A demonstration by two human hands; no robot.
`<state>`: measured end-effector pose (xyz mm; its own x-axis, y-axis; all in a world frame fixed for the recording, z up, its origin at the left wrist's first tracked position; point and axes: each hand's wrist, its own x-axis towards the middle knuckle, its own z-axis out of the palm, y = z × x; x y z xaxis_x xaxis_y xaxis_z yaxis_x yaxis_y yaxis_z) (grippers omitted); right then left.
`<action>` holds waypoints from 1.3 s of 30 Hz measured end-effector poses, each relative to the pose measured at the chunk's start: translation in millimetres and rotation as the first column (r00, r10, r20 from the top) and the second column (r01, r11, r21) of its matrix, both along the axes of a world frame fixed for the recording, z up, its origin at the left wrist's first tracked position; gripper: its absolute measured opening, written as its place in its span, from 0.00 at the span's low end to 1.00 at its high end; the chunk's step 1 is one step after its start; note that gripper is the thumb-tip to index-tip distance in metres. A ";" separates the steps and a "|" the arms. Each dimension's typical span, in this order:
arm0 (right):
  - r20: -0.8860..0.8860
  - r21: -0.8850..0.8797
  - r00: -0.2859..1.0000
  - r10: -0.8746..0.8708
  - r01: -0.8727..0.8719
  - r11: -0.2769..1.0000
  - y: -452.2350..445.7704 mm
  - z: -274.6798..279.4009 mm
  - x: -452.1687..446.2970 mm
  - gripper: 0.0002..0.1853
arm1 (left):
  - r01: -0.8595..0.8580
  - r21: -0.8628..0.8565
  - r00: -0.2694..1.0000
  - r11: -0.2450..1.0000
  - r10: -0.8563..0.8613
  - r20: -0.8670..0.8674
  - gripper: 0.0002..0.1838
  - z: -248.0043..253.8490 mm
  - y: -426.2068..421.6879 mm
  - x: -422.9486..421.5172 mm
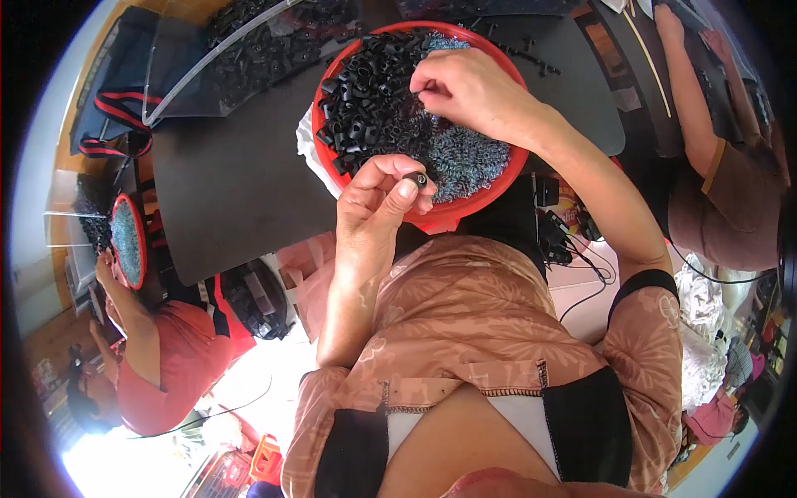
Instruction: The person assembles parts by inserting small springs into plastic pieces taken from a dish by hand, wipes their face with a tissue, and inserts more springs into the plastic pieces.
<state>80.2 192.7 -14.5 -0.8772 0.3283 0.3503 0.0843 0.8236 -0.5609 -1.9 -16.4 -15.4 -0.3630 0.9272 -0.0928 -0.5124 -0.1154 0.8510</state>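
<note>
A round red tray [516, 170] holds black plastic parts [361, 104] on its left side and small bluish metal springs [469, 158] on its right. My left hand [378, 195] is at the tray's near edge, thumb and fingers pinched on a small black part [417, 178] whose round end faces up. Over the upper middle of the tray is my right hand [465, 91], its thumb and fingertips pressed together above the border between parts and springs. Whatever those fingertips hold is too small to make out.
The dark table [224, 191] lies under the tray. Behind it, a clear-walled bin [249, 66] holds black parts. A co-worker in red [178, 349] sits left beside another red tray [141, 241]; another person's arm [693, 100] is at right. Cables [581, 257] hang below.
</note>
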 end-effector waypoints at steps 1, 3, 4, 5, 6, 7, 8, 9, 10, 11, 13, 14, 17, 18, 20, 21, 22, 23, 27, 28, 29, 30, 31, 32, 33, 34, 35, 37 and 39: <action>-0.033 -0.070 0.999 0.000 -0.002 0.998 -1.4 1.6 2.0 0.06 | -0.002 0.003 1.000 1.000 0.002 0.002 0.09 -0.6 0.1 0.0; -0.097 -0.208 0.995 -0.013 -0.008 0.978 -5.3 10.7 10.4 0.07 | 0.004 -0.005 1.000 1.000 -0.004 0.011 0.08 -0.5 -0.3 -0.6; -0.093 -0.305 0.996 0.002 -0.030 0.952 -9.5 13.7 16.7 0.08 | 0.010 -0.015 1.000 1.000 -0.010 0.019 0.08 0.5 -0.4 -1.3; -0.098 -0.451 0.995 0.021 -0.063 0.890 -15.9 18.7 23.2 0.08 | 0.017 -0.026 0.999 1.000 -0.016 0.027 0.08 1.3 -0.7 -1.6; -0.106 -0.586 0.994 0.037 -0.092 0.805 -23.4 25.2 29.6 0.08 | 0.008 -0.027 1.000 1.000 -0.007 0.023 0.08 1.5 -1.0 -1.9; -0.114 -0.706 0.992 0.051 -0.118 0.698 -29.7 32.7 36.5 0.08 | -0.001 -0.028 1.000 1.000 0.001 0.020 0.08 1.5 -1.2 -1.4; -0.092 -0.735 0.990 0.109 -0.141 0.663 -33.1 42.2 43.3 0.09 | -0.008 -0.029 1.000 1.000 0.008 0.017 0.08 1.8 -1.2 -0.3; -0.086 -0.765 0.989 0.118 -0.141 0.628 -38.7 45.6 47.5 0.09 | -0.030 -0.042 0.999 0.999 0.029 -0.021 0.08 3.3 -0.2 1.6; -0.081 -0.794 0.989 0.125 -0.140 0.592 -43.7 48.2 51.7 0.09 | -0.051 -0.053 0.997 0.997 0.048 -0.060 0.08 5.6 1.6 4.3; -0.077 -0.821 0.988 0.132 -0.138 0.554 -46.6 48.7 54.6 0.09 | -0.072 -0.064 0.993 0.995 0.065 -0.099 0.08 6.7 2.4 6.5; -0.091 -0.831 0.986 0.142 -0.153 0.534 -52.0 43.4 55.5 0.09 | -0.085 -0.063 0.985 0.994 0.074 -0.155 0.08 4.5 2.5 8.3; -0.086 -0.845 0.988 0.125 -0.139 0.517 -55.7 42.4 54.8 0.10 | -0.093 -0.065 0.981 0.994 0.080 -0.178 0.08 2.5 1.9 9.1; -0.093 -0.850 0.991 0.100 -0.131 0.510 -58.6 40.1 55.0 0.11 | -0.130 -0.087 0.970 0.988 0.108 -0.220 0.08 5.1 1.8 15.0; -0.100 -0.845 0.991 0.088 -0.132 0.519 -59.4 40.2 55.0 0.11 | -0.130 -0.089 0.965 0.988 0.105 -0.242 0.07 5.5 1.7 15.8; -0.108 -0.835 0.992 0.073 -0.130 0.534 -60.5 37.9 55.3 0.11 | -0.130 -0.094 0.959 0.987 0.101 -0.265 0.07 5.3 1.0 16.8; -0.108 -0.832 0.992 0.067 -0.127 0.540 -60.4 33.7 55.3 0.11 | -0.129 -0.097 0.959 0.987 0.099 -0.266 0.07 4.9 0.6 16.5; -0.107 -0.829 0.992 0.060 -0.122 0.546 -59.5 31.3 55.8 0.10 | -0.126 -0.100 0.959 0.987 0.096 -0.266 0.07 4.6 0.6 16.2; -0.078 -0.839 0.994 0.074 -0.106 0.533 -58.1 30.8 57.1 0.10 | -0.115 -0.093 0.961 0.989 0.087 -0.261 0.06 4.4 0.3 15.8; 0.048 -0.827 0.989 0.139 -0.038 0.560 -52.8 35.7 60.8 0.08 | -0.090 -0.077 0.957 0.993 0.064 -0.283 0.05 3.6 -0.4 15.5; 0.085 -0.809 0.984 0.155 -0.023 0.588 -51.9 37.4 61.5 0.08 | -0.088 -0.074 0.952 0.993 0.062 -0.299 0.05 3.4 -0.2 15.9; 0.101 -0.828 0.984 0.150 -0.001 0.560 -53.0 37.0 61.5 0.08 | -0.090 -0.068 0.940 0.994 0.062 -0.335 0.05 2.4 -0.6 16.8; 0.116 -0.846 0.983 0.145 0.021 0.532 -54.9 36.6 61.0 0.08 | -0.092 -0.062 0.926 0.994 0.062 -0.371 0.05 0.9 -1.1 18.2; 0.132 -0.863 0.981 0.142 0.043 0.503 -56.8 36.0 61.0 0.08 | -0.094 -0.057 0.911 0.994 0.063 -0.407 0.05 -0.1 -1.6 19.5; 0.125 -0.830 0.984 0.127 0.034 0.556 -58.6 34.8 61.7 0.08 | -0.091 -0.067 0.901 0.994 0.053 -0.431 0.05 -0.1 -1.8 20.6; 0.118 -0.793 0.986 0.114 0.025 0.608 -60.4 33.5 62.5 0.08 | -0.090 -0.077 0.890 0.993 0.045 -0.453 0.06 0.5 -1.9 22.0; 0.108 -0.751 0.989 0.102 0.014 0.660 -61.3 32.6 63.2 0.08 | -0.090 -0.084 0.878 0.992 0.039 -0.477 0.06 0.9 -1.4 22.6; 0.085 -0.739 0.992 0.095 -0.001 0.673 -63.2 31.9 64.4 0.08 | -0.078 -0.086 0.872 0.993 0.026 -0.489 0.06 0.4 -1.8 22.3; 0.037 -0.711 0.996 0.085 -0.033 0.703 -64.6 31.5 66.8 0.08 | -0.058 -0.085 0.858 0.995 0.007 -0.513 0.06 -1.2 -3.0 21.2; 0.105 -0.837 0.978 0.181 -0.012 0.547 -54.1 36.8 69.3 0.07 | -0.031 -0.064 0.888 0.997 -0.002 -0.461 0.06 1.8 -4.2 24.2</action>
<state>149.5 138.6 22.3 -0.9348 0.3067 -0.1789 0.1903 0.0071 -0.9817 22.3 -20.6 -13.6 -0.3933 0.9191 0.0253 -0.0602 -0.0532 0.9968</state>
